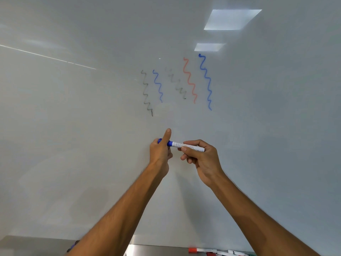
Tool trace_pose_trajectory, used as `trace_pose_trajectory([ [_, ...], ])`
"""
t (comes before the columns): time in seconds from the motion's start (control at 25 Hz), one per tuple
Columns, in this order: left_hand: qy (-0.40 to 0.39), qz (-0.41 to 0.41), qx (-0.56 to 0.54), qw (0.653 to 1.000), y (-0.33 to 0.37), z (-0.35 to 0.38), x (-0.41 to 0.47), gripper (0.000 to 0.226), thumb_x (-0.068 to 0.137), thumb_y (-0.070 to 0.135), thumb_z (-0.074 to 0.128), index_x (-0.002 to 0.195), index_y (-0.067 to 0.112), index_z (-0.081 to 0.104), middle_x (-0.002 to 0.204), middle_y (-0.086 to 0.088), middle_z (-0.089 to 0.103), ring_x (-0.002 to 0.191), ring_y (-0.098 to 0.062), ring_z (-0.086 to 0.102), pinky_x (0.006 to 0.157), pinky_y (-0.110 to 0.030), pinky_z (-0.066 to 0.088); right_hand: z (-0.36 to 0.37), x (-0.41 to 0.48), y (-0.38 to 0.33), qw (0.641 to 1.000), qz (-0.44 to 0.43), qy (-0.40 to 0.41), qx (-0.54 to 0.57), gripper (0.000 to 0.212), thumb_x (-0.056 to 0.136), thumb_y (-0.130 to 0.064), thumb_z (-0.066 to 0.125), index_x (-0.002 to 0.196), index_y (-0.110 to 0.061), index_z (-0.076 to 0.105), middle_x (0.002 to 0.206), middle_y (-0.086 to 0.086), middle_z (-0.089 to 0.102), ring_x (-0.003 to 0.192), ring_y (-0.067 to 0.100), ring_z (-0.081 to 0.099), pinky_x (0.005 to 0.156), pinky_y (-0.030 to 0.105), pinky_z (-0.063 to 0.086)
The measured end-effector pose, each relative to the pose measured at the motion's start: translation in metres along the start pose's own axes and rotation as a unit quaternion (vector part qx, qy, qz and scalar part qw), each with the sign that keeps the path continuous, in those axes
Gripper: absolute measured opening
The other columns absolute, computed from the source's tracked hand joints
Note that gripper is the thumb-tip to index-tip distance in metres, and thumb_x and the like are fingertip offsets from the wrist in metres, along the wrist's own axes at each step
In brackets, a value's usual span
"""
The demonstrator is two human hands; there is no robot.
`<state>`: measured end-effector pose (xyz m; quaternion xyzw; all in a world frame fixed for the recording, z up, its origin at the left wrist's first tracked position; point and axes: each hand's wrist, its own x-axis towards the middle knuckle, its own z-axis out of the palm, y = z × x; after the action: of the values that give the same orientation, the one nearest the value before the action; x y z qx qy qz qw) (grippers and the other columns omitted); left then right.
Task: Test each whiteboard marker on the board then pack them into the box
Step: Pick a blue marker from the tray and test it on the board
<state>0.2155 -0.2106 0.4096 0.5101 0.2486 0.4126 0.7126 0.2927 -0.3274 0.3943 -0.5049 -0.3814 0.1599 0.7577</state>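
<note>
A white marker with a blue cap [177, 144] lies level between my two hands in front of the whiteboard [73, 126]. My left hand [160, 152] grips the blue cap end, its forefinger pointing up. My right hand [202, 159] pinches the white barrel. Several squiggles [190, 82] in black, blue, grey, red and blue are drawn on the board above the hands. On the tray at the bottom right lie more markers [217, 251], one with a red cap. No box is in view.
A metal ledge [156, 250] runs along the bottom of the board. A purple-blue object [72, 245] shows partly behind my left forearm at the bottom left. Ceiling lights reflect in the board at the upper right.
</note>
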Motion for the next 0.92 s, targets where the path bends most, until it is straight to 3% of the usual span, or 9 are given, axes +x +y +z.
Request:
trace_pose_trajectory([
  [0.12, 0.020, 0.048, 0.068, 0.996, -0.004, 0.002, -0.004, 0.047, 0.096, 0.056, 0.053, 0.079, 0.014, 0.043, 0.060, 0.000, 0.039, 0.049, -0.012, 0.030, 0.050, -0.023, 0.035, -0.001, 0.000, 0.004, 1.000, 0.011, 0.012, 0.000, 0.022, 0.085, -0.002, 0.073, 0.106, 0.002, 0.069, 0.093, 0.019, 0.075, 0.066, 0.029, 0.068, 0.059, 0.030, 0.051],
  [0.24, 0.003, 0.031, 0.094, 0.995, -0.007, 0.001, -0.003, 0.042, 0.105, 0.046, 0.034, 0.079, 0.015, 0.044, 0.060, 0.001, 0.041, 0.051, -0.012, 0.032, 0.053, -0.025, 0.033, -0.004, 0.002, 0.005, 0.999, 0.030, 0.019, 0.012, 0.019, 0.087, -0.001, 0.069, 0.106, 0.004, 0.067, 0.092, 0.022, 0.073, 0.064, 0.027, 0.065, 0.057, 0.029, 0.049],
  [0.36, -0.065, 0.020, 0.132, 0.989, -0.004, -0.007, -0.001, 0.028, 0.103, 0.029, 0.035, 0.082, 0.013, 0.042, 0.060, 0.002, 0.035, 0.047, -0.009, 0.025, 0.047, -0.023, 0.027, -0.009, 0.006, 0.003, 0.998, 0.054, 0.015, 0.027, 0.019, 0.091, -0.004, 0.065, 0.106, 0.008, 0.065, 0.092, 0.026, 0.072, 0.056, 0.025, 0.057, 0.050, 0.028, 0.042],
  [0.52, -0.162, 0.061, 0.127, 0.977, -0.003, -0.018, -0.003, 0.033, 0.108, 0.031, 0.035, 0.079, 0.016, 0.034, 0.055, 0.006, 0.028, 0.044, -0.008, 0.019, 0.040, -0.020, 0.023, -0.013, 0.012, 0.000, 0.997, 0.068, 0.017, 0.015, 0.018, 0.093, -0.012, 0.066, 0.097, 0.005, 0.067, 0.079, 0.024, 0.067, 0.044, 0.019, 0.041, 0.043, 0.025, 0.033],
  [0.76, -0.167, 0.088, 0.120, 0.975, -0.006, -0.020, 0.002, 0.031, 0.109, 0.031, 0.033, 0.082, 0.015, 0.033, 0.058, 0.005, 0.028, 0.047, -0.008, 0.020, 0.042, -0.020, 0.023, -0.007, 0.023, -0.005, 0.996, 0.088, 0.017, 0.013, 0.018, 0.092, -0.009, 0.065, 0.093, 0.009, 0.065, 0.071, 0.021, 0.064, 0.042, 0.016, 0.040, 0.044, 0.025, 0.029],
  [0.92, -0.164, 0.101, 0.135, 0.972, -0.002, -0.018, 0.005, 0.029, 0.109, 0.030, 0.032, 0.086, 0.015, 0.033, 0.059, 0.004, 0.028, 0.048, -0.008, 0.020, 0.042, -0.020, 0.024, -0.004, 0.027, -0.002, 0.994, 0.105, 0.005, 0.038, 0.016, 0.092, -0.010, 0.065, 0.081, 0.002, 0.064, 0.069, 0.018, 0.061, 0.041, 0.015, 0.039, 0.043, 0.024, 0.029],
])
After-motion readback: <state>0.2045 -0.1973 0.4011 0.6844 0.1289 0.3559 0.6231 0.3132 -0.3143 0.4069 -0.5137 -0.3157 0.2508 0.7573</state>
